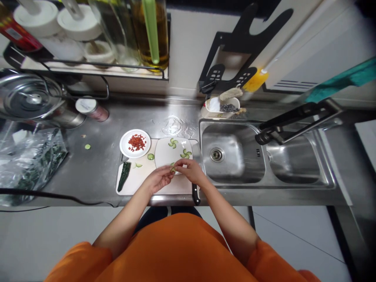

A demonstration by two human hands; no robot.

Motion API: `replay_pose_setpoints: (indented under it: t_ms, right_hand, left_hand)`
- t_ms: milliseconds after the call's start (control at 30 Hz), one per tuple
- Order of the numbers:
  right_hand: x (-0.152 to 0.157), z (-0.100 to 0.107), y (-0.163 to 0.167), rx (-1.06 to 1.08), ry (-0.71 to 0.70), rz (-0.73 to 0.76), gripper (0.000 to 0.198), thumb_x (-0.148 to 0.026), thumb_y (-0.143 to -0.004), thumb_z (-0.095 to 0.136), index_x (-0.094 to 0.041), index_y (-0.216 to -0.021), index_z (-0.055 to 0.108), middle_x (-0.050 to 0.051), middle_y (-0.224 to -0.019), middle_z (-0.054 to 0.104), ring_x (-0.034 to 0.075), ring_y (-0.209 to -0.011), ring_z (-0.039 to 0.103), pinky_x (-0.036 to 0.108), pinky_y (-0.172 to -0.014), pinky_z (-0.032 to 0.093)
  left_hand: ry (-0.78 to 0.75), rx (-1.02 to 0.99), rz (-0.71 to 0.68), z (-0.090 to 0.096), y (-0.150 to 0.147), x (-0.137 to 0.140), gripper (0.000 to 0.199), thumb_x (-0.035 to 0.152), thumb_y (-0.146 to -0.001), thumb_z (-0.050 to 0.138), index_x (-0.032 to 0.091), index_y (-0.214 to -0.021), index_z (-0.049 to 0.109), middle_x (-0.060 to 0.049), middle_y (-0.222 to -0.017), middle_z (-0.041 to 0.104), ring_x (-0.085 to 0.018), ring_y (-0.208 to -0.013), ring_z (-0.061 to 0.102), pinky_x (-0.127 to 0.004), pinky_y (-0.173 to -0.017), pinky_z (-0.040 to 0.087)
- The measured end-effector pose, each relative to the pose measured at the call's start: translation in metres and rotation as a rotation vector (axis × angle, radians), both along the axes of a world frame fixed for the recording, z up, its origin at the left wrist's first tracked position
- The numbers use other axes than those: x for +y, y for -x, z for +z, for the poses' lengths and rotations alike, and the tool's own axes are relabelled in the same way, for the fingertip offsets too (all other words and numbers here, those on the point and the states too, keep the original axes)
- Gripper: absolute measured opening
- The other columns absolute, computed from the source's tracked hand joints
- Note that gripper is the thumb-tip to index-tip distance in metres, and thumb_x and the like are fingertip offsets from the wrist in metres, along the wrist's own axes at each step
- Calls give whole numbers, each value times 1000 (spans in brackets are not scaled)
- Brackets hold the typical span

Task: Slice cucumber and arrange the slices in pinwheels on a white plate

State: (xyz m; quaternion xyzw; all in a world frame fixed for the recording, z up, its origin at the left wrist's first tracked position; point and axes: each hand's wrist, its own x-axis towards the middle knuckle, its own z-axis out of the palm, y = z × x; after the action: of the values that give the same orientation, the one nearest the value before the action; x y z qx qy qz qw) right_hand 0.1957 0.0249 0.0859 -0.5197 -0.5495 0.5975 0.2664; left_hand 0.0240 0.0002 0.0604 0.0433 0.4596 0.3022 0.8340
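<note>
- Centrally, both hands meet over the near edge of a square white plate [162,150], with a small green slice [173,170] at the fingertips.
- Right hand [190,170]: thumb and forefinger pinched together on the slice.
- Left hand [160,178]: fingers curled, tips at the same slice; whether they clamp it cannot be told.
- Square plate: carries two pinwheels of curved green slices, one toward the far edge [173,143], one at the right [186,153]; more green shows just beyond the fingertips.
- Cutting board [140,183]: lies beneath the square plate, bearing a dark green vegetable piece [123,176] at its left, pale green slivers [138,165] and a round green piece [150,156] just beside the plate.
- Round white plate [124,144]: at the board's far left corner, holding chopped red pieces [137,143].
- Knife [196,194]: black handle pointing toward the counter's [91,172] near edge, right of the hands.
- Steel sink [235,156]: right of the board.
</note>
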Motion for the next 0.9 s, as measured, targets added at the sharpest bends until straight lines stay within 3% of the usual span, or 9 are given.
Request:
replay_pose_setpoints:
  t_ms: [200, 500, 633, 900]
  right_hand:
    - [10, -17, -4, -120, -22, 30, 10, -25, -73, 61, -18, -75, 69, -1, -70, 64, 12, -68, 53, 24, -67, 40]
    - [17, -38, 6, -524, -111, 166, 7, -17, -72, 59, -19, -72, 66, -2, -64, 60, 11, -62, 50, 22, -59, 32]
    - [17, -39, 9, -648, -118, 219, 10, -17, -74, 57, -20, -75, 66, -1, -68, 63, 13, -64, 51, 23, -60, 30]
    - [16, -44, 11, -701, -139, 257, 11, -16, -77, 54, -20, -77, 65, 1, -72, 65, 14, -69, 53, 24, -60, 30]
  left_hand:
    - [-113, 361, 23, -3, 5, 2, 32, 22, -61, 77, 14, -90, 64, -2, -74, 66, -7, -59, 57, -16, -52, 40]
    - [-537, 1068, -278, -13, -2, -6, 18, 32, -71, 63, 21, -85, 67, 2, -65, 65, -13, -63, 58, -24, -65, 42]
    - [-583, 1180, -375, -16, -6, -7, 17, 29, -75, 58, 22, -89, 66, 1, -69, 67, -15, -67, 61, -25, -68, 42]
    - [-609, 1322, -546, -12, -12, -4, 15, 28, -79, 56, 24, -90, 65, -1, -74, 68, -17, -69, 60, -26, -64, 37]
